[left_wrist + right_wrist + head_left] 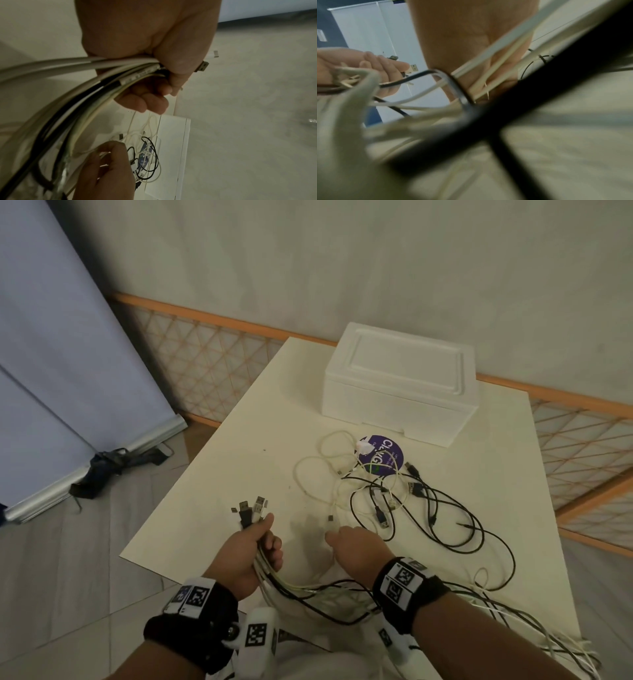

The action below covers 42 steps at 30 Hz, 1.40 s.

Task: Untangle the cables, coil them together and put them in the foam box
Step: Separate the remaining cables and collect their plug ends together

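Note:
My left hand (265,542) grips a bundle of white and black cables (96,83) in a fist above the table's near left edge. Several USB plugs (251,508) stick out past the thumb. The bundle sags from the fist and runs under my right wrist to the table's near right corner. My right hand (346,542) lies knuckles up on the table and pinches a thin white cable (92,150). Farther right, a loose tangle of cables (411,501) lies on the table. The white foam box (400,381) stands at the far side with its lid on.
A round purple sticker (383,455) lies under the tangle, just before the box. The cream table (212,481) ends close to my left hand. An orange-framed lattice fence (205,361) runs behind it. A pale roll-up banner (51,371) leans at the left.

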Motion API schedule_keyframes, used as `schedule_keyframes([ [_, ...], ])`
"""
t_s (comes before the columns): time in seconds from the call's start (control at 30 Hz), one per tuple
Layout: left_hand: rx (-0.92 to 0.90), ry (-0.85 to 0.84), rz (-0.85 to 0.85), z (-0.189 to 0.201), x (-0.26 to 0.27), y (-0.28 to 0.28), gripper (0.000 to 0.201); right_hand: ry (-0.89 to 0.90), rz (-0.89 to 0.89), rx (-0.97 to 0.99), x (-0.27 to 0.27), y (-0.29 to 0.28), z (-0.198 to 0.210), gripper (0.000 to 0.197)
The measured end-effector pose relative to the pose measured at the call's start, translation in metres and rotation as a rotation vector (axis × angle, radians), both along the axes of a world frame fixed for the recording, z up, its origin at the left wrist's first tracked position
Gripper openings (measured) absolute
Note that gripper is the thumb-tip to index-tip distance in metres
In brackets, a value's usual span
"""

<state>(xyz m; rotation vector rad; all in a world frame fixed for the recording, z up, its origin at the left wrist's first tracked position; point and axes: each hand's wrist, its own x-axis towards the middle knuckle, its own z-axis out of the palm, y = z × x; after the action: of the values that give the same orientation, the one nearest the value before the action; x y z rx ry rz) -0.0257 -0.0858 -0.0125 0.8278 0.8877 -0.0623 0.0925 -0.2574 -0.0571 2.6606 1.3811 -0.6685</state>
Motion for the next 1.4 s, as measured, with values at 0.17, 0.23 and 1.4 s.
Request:
schedule_keyframes([
  [0.17,0.001,0.005,-0.039,0.000,0.005,0.003,0.053,0.020,-0.240,-0.081,0.000,0.007,-0.003,0.045],
  [0.23,0.000,0.002,-0.047,0.000,0.008,0.004,0.053,0.029,-0.277,-0.119,0.000,0.011,-0.002,0.034],
  [1.4,0.084,-0.387,-0.098,0.039,0.103,0.022,0.019,0.099,-0.472,0.684,0.022,0.077,0.120,0.023],
])
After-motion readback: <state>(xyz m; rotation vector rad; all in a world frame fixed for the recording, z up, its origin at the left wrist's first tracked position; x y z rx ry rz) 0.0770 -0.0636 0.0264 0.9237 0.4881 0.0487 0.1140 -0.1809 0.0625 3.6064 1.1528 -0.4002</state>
